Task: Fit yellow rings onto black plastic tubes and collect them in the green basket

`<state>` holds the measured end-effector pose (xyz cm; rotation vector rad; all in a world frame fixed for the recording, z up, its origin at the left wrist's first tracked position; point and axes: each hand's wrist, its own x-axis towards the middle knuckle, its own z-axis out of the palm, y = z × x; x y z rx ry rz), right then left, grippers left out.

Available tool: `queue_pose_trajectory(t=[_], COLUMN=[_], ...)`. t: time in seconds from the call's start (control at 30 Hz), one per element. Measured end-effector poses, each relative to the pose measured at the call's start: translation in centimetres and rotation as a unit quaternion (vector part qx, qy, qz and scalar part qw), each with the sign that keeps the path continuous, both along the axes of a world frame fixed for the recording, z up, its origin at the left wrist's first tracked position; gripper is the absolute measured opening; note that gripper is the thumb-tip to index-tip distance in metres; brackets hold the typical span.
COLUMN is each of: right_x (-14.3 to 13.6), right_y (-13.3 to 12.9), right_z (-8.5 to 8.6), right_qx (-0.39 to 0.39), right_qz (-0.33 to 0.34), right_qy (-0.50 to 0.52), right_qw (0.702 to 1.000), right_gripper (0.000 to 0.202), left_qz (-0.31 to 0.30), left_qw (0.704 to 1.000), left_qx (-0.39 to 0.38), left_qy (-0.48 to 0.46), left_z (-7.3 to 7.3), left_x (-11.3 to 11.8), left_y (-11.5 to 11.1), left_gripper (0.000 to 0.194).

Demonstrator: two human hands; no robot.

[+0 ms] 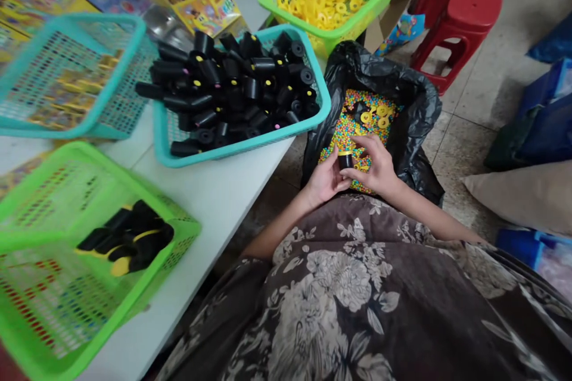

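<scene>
Between my two hands is a small black cylinder [345, 160] with a yellow rim on top. My left hand [325, 178] is closed round its left side, and the fingers of my right hand [374, 162] grip it from the right. Both hands are over a box lined with a black plastic bag [413, 92]. Small multicoloured beads [333, 131] fill the box, with several yellow ring-shaped pieces [383, 112] and a black piece lying on them.
On the white table [223, 190] stand a teal basket [241, 146] of black cylinders, a green basket [179, 223] with black-and-yellow pieces and another teal basket [83, 131]. A green basket [330, 36] of yellow pieces is beyond. A red stool [473, 9] stands at right.
</scene>
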<state>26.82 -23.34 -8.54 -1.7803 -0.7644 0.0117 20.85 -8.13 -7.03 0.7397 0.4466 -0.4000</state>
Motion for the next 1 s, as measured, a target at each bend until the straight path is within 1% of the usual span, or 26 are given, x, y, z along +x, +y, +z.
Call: queue_pose_trajectory(t=[0.07,0.13,0.2,0.27,0.3,0.37,0.43,0.47,0.53,0.6,0.67,0.77,0.87,0.93,1.0], right_x=[0.1,0.3,0.7,1.0,1.1,1.1,1.2,1.2,1.3,1.4,1.2,0.9,0.8,0.9,0.8], right_y=[-0.4,-0.6,-0.6,-0.4,-0.4,-0.1,0.2,0.5,0.9,1.2,1.5,1.7,2.0,1.9,1.5], right_z=[-0.1,-0.2,-0.3,-0.3,-0.1,0.4,1.1,1.5,2.3,3.1,3.7,3.7,2.7,1.7,0.8], right_qx=[-0.034,-0.06,-0.081,-0.111,-0.132,-0.185,-0.238,-0.265,-0.325,-0.376,-0.402,-0.402,-0.391,-0.372,-0.321], right_qz=[0.011,0.027,0.041,0.054,0.063,0.085,0.101,0.103,0.105,0.119,0.134,0.149,0.155,0.143,0.123], right_qy=[-0.07,-0.113,-0.143,-0.179,-0.201,-0.246,-0.277,-0.288,-0.295,-0.287,-0.279,-0.27,-0.252,-0.24,-0.235], right_qw=[0.997,0.991,0.986,0.976,0.968,0.948,0.925,0.914,0.892,0.873,0.862,0.862,0.872,0.885,0.909], right_gripper=[0.072,0.065,0.057,0.051,0.05,0.051,0.054,0.055,0.054,0.057,0.058,0.056,0.052,0.046,0.044], left_qz=[0.021,0.037,0.038,0.025,0.022,0.037,0.075,0.083,0.099,0.108,0.111,0.108,0.105,0.109,0.125], left_qw=[1.0,0.999,0.998,0.997,0.994,0.986,0.972,0.965,0.955,0.949,0.947,0.947,0.949,0.949,0.946], left_qx=[0.005,0.02,0.043,0.079,0.104,0.165,0.216,0.233,0.253,0.266,0.275,0.276,0.266,0.263,0.263], left_qy=[0.01,0.012,0.007,0.008,0.01,-0.006,-0.062,-0.091,-0.12,-0.127,-0.125,-0.127,-0.134,-0.137,-0.142], left_z=[0.1,0.1,0.0,-0.1,-0.1,-0.2,-0.1,-0.1,-0.1,-0.2,-0.3,-0.8,-1.5,-2.0,-2.1], left_x=[0.0,0.1,0.2,0.2,0.1,-0.3,-0.7,-0.8,-0.9,-1.0,-1.1,-1.3,-1.1,-0.9,-0.7], left_y=[-0.1,-0.1,-0.1,-0.3,-0.4,-0.6,-0.6,-0.5,-0.2,0.0,0.0,-0.2,-0.3,-0.4,-0.4], left_gripper=[0.055,0.051,0.049,0.049,0.05,0.052,0.052,0.054,0.057,0.056,0.053,0.053,0.057,0.06,0.06])
